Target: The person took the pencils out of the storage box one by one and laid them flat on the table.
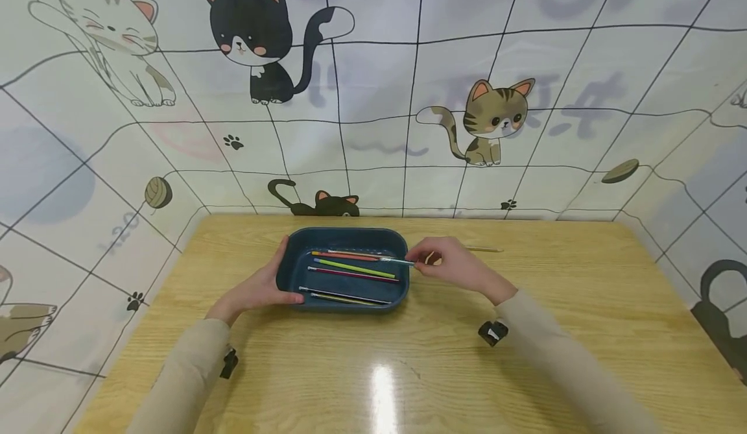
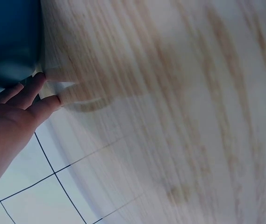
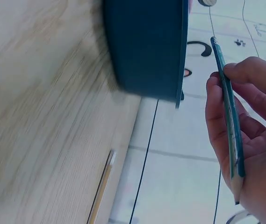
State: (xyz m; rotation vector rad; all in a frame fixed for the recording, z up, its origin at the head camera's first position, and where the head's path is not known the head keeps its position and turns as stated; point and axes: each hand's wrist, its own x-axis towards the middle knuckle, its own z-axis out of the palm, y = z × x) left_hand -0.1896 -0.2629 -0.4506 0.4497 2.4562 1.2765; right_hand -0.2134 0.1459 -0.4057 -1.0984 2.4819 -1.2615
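Note:
A dark blue rectangular tray [image 1: 350,237] rests on the table with several pencils lying lengthwise in it, among them a yellow-green pencil [image 1: 357,268] and a dark red pencil [image 1: 350,273]. My left hand [image 1: 262,286] holds the tray's left end, thumb along the front side and fingers at the back-left. In the left wrist view, fingertips show beside the blue wall. Above the tray's right rim, my right hand [image 1: 452,262] pinches a teal pencil [image 3: 231,116] between thumb and fingers. Its sharpened tip points back toward the wrist in the right wrist view.
Behind the right hand, a light wood-coloured pencil [image 1: 486,249] lies on the wooden table [image 1: 443,369]. A white backdrop [image 1: 379,142] with cartoon cats and grid lines stands along the table's back edge and both sides.

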